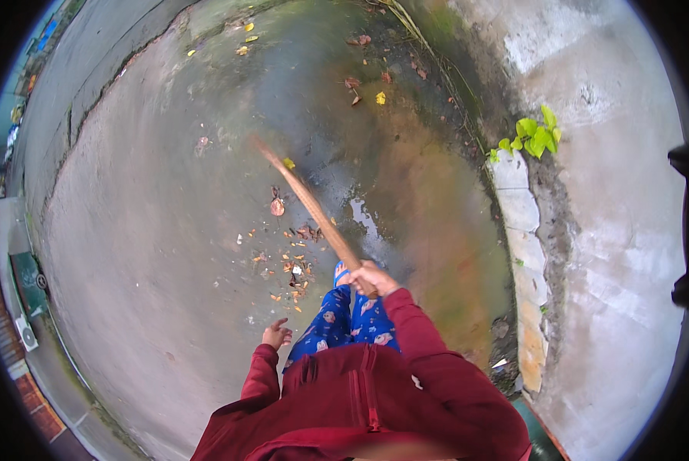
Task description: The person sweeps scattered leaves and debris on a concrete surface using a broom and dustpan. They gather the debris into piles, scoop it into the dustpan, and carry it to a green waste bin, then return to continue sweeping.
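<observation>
My right hand (371,279) is wrapped round the thick end of a broom of bundled brown sticks (318,213). The broom slants forward and left over the wet ground, and its far end is blurred. Beside its middle lie scattered dry leaves and small bits of litter (294,269). A larger brown leaf (277,207) rests a little farther off, and a small yellow leaf (288,163) shows by the broom's far part. My left hand (277,335) hangs free at my left side, its fingers apart with nothing in them.
A puddle (365,219) shines on the concrete ahead of my feet. Along the right runs a low stone edge (526,253), with a green plant (536,137) at its far end. More fallen leaves (380,98) lie far ahead. A long crack (72,142) crosses the ground at left.
</observation>
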The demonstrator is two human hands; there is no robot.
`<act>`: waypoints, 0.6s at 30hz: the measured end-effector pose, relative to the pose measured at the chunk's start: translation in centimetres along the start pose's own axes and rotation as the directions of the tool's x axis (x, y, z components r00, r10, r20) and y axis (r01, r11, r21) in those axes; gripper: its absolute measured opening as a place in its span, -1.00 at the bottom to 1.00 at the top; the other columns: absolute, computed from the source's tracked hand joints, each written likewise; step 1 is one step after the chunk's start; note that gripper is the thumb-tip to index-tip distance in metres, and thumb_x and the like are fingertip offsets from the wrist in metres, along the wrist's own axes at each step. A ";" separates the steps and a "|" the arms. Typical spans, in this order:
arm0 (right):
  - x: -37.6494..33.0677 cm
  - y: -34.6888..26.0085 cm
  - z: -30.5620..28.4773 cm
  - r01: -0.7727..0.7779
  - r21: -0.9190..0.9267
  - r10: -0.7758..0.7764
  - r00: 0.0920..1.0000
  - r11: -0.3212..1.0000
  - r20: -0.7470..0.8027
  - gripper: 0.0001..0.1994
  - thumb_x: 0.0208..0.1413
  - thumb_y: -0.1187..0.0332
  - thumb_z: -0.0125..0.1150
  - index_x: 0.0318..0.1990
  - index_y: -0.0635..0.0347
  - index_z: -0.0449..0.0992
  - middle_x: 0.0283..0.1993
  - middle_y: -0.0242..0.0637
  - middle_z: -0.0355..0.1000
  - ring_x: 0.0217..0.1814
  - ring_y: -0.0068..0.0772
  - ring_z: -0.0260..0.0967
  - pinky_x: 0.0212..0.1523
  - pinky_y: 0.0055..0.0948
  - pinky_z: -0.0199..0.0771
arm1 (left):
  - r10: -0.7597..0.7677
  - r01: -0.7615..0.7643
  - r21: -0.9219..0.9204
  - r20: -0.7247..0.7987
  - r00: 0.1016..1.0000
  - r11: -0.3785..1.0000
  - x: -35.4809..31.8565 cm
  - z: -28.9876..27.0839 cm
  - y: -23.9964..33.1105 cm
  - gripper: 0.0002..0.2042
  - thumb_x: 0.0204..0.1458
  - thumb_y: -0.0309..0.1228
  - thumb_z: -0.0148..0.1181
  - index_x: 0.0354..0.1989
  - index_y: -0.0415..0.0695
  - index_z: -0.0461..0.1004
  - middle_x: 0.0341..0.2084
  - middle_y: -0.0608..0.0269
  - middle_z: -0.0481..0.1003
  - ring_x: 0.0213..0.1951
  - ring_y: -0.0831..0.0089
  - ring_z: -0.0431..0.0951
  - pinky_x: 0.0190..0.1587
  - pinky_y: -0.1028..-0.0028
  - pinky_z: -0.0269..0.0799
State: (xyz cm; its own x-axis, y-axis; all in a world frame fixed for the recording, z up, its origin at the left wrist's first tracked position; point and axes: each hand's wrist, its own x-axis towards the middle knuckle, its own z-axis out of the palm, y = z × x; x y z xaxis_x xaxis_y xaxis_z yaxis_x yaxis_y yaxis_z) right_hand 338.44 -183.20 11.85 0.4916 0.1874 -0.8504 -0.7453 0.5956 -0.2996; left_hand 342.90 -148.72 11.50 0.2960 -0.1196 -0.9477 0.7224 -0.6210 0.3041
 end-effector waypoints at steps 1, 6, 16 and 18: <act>-2.4 -1.6 -1.1 0.052 0.052 -0.055 0.998 0.997 0.043 -0.72 -0.33 0.51 0.13 -0.40 0.12 0.20 -0.71 -0.45 0.17 -0.79 -0.60 0.09 -0.80 -0.60 0.14 | -0.049 0.048 -0.008 -0.026 0.998 0.999 0.4 0.8 0.7 -0.58 -0.16 -0.57 -0.11 -0.02 -0.09 0.24 -0.52 0.15 0.45 -0.55 0.47 0.46 -0.54 0.51 0.45; -8.2 -12.8 -8.9 0.144 -0.064 -0.154 0.963 0.988 -0.219 -0.84 -0.32 0.47 0.13 -0.54 0.17 0.26 -0.71 -0.44 0.18 -0.77 -0.58 0.13 -0.79 -0.59 0.17 | -0.078 0.064 -0.180 -0.075 0.994 0.982 3.0 3.5 3.6 -0.59 -0.15 -0.57 -0.11 -0.02 -0.07 0.23 -0.51 0.13 0.44 -0.55 0.44 0.46 -0.55 0.47 0.45; 8.8 -38.8 -26.9 0.413 -0.010 -0.369 0.804 0.911 -0.467 -0.94 -0.31 0.47 -0.03 -0.70 0.19 0.30 -0.76 -0.34 0.22 -0.78 -0.44 0.19 -0.74 -0.48 0.25 | -0.275 0.180 -0.409 -0.187 0.943 0.895 -1.7 10.2 7.0 -0.56 -0.14 -0.62 -0.15 0.02 -0.16 0.15 -0.49 -0.04 0.42 -0.57 0.22 0.46 -0.61 0.33 0.43; 13.1 -38.9 -25.9 0.318 0.158 -0.229 0.880 0.935 -0.417 -0.94 -0.36 0.48 -0.02 -0.74 0.17 0.30 -0.78 -0.32 0.22 -0.80 -0.40 0.20 -0.75 -0.45 0.26 | -0.206 0.174 -0.218 -0.139 0.969 0.960 -1.5 12.8 10.0 -0.60 -0.10 -0.58 -0.16 0.00 -0.12 0.19 -0.48 0.02 0.44 -0.55 0.32 0.48 -0.55 0.39 0.45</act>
State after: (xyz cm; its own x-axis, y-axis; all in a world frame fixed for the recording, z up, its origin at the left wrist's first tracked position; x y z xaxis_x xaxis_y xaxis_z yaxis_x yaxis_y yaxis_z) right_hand 362.21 -224.18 1.16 0.4152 -0.2972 -0.8598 -0.4689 0.7400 -0.4822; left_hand 341.70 -164.70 14.72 0.2241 0.1197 -0.9672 0.8815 -0.4482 0.1488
